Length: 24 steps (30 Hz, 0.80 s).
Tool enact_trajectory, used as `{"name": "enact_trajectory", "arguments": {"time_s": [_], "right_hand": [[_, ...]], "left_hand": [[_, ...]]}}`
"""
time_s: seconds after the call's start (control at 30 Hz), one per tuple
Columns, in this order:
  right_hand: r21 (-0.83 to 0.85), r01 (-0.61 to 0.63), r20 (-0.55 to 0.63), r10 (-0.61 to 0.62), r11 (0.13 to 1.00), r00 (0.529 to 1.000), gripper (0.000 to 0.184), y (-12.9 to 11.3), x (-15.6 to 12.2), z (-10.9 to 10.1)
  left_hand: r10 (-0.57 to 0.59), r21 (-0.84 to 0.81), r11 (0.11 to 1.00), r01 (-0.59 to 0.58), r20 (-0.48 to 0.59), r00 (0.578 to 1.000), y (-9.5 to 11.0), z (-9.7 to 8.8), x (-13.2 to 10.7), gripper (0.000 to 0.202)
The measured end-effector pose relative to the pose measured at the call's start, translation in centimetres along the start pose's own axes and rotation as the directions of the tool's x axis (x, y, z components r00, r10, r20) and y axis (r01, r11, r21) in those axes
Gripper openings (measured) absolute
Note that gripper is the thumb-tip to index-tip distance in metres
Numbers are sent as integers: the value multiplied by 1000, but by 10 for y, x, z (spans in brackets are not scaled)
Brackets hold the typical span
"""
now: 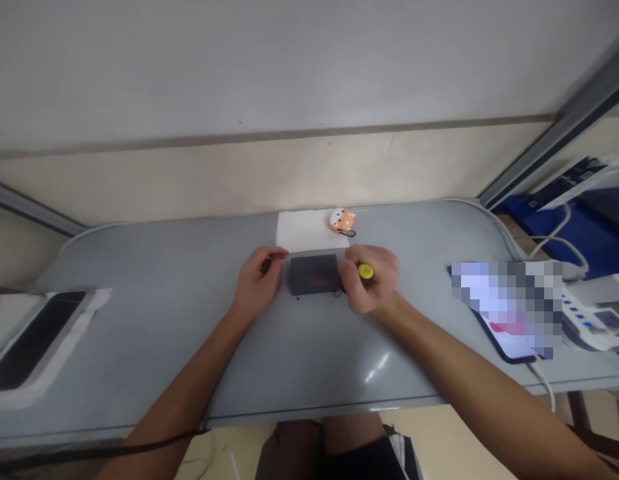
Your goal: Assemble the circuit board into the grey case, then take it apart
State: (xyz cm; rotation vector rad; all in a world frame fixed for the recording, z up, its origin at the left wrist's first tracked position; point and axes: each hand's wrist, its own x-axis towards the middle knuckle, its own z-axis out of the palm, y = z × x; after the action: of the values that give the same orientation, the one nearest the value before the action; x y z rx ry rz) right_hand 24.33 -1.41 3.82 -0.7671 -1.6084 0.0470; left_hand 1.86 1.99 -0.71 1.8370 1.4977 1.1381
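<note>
A small dark grey box-shaped device (pixel 313 274) lies in the middle of the grey table (pixel 164 300). My left hand (pixel 257 283) rests against its left end, fingers curled on its edge. My right hand (pixel 372 287) is closed around a tool with a yellow end (pixel 365 271), most likely a screwdriver, held at the device's right end. A tiny dark speck (pixel 298 298) lies on the table just in front of the device.
A white sheet (pixel 304 230) lies behind the device, with an orange animal figure (pixel 342 220) on its right corner. A phone with a lit screen (pixel 504 313) lies at the right, a power strip (pixel 597 320) and cables beyond. A dark phone on white wrapping (pixel 34 337) sits at the left.
</note>
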Motion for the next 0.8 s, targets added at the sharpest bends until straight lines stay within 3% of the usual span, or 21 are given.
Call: {"name": "enact_trajectory", "arguments": {"time_s": [0.17, 0.23, 0.47, 0.63, 0.73, 0.8], "right_hand": [[-42, -250, 88, 252, 967, 964, 40, -1, -4, -3], [-23, -296, 122, 296, 955, 947, 41, -2, -5, -3], [136, -210, 104, 196, 968, 975, 34, -6, -14, 5], [253, -167, 255, 100, 953, 962, 21, -7, -22, 13], [246, -236, 296, 159, 940, 942, 28, -9, -23, 12], [228, -326, 244, 270, 918, 931, 35, -9, -22, 10]], "left_hand": [[-8, 3, 1000, 8, 9, 1000, 2, 1, 2, 21], [-4, 8, 1000, 4, 22, 1000, 4, 1, 2, 21], [43, 28, 999, -44, 28, 999, 7, 1, -1, 24], [72, 12, 997, -72, 40, 997, 6, 1, -3, 24], [103, 0, 995, -103, 29, 994, 9, -1, -6, 22], [136, -3, 991, -136, 36, 990, 13, -4, -8, 22]]}}
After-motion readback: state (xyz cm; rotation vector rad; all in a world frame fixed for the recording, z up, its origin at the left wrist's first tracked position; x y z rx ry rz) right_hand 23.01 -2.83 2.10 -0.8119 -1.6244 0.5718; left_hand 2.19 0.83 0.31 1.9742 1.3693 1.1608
